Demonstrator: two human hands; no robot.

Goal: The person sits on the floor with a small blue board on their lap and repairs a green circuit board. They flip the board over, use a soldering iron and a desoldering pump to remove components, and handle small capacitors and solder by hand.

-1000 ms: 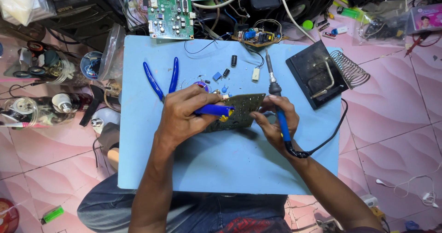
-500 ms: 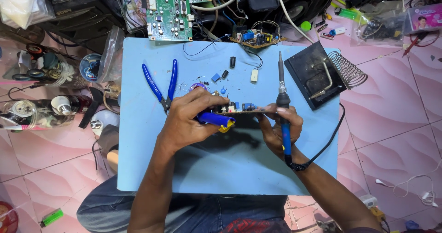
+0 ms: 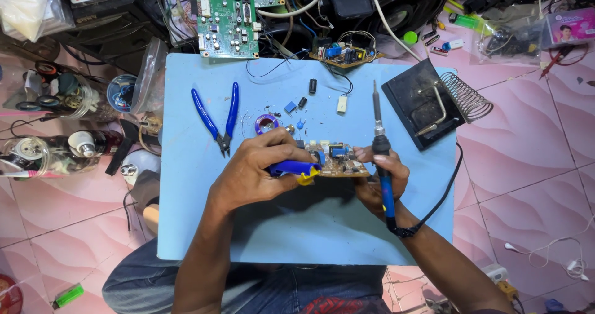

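Fingers of the left hand (image 3: pixel 260 171) close around a blue desoldering pump (image 3: pixel 294 168); the right hand (image 3: pixel 378 181) grips the soldering iron (image 3: pixel 379 146) and steadies the circuit board (image 3: pixel 338 160) at frame centre. Holding the board level seems wise.

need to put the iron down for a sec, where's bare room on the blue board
Bare patches: the near strip of the blue board below both hands, and its left edge below the blue pliers. Crowded: the far middle, with loose parts by the solder coil, and the right, taken by the black stand.
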